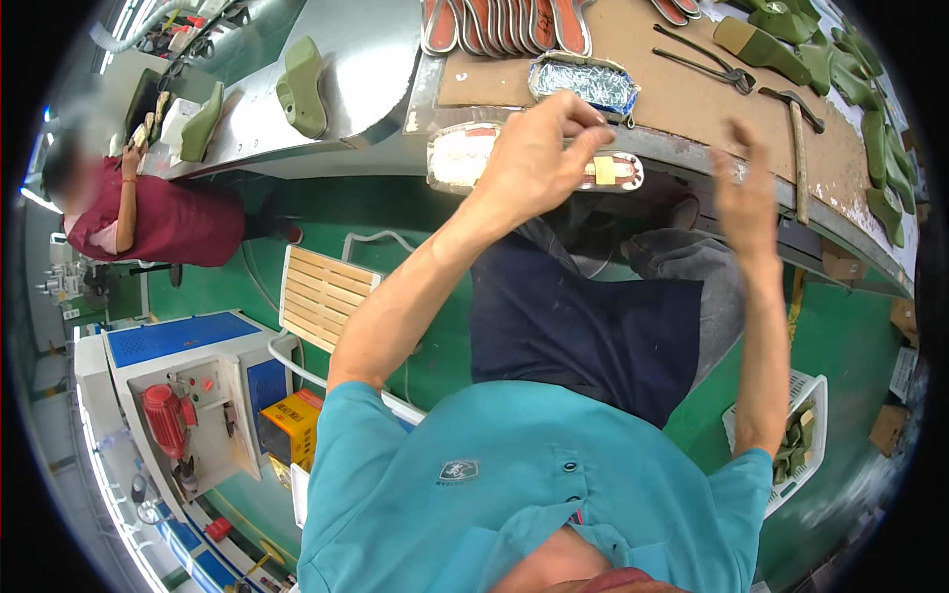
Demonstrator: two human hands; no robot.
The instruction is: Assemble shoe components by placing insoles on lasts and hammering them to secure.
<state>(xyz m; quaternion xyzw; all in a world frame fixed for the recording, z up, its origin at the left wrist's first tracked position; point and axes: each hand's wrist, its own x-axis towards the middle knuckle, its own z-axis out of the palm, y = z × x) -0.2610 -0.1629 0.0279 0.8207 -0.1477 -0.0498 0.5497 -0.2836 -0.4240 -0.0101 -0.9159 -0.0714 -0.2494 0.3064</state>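
My left hand (pixel 539 148) is closed around a shoe insole on a last (pixel 465 158), a pale oblong piece with a small tan tab (pixel 605 170) at its right end, held at the workbench's near edge. My right hand (pixel 743 188) hovers to the right of it, blurred, fingers apart and holding nothing. Just beyond my left hand sits a foil-lined tray of small nails (pixel 583 81) on the brown bench top (pixel 692 99).
Pliers (pixel 707 61) and a hammer (pixel 797 128) lie on the bench, green shoe lasts (pixel 781 44) along its far right, orange insoles (pixel 504 25) at the back. A person in a maroon shirt (pixel 158 217) sits at left. A wooden stool (pixel 321 296), a machine (pixel 188 395) and a white basket (pixel 796 435) stand on the floor.
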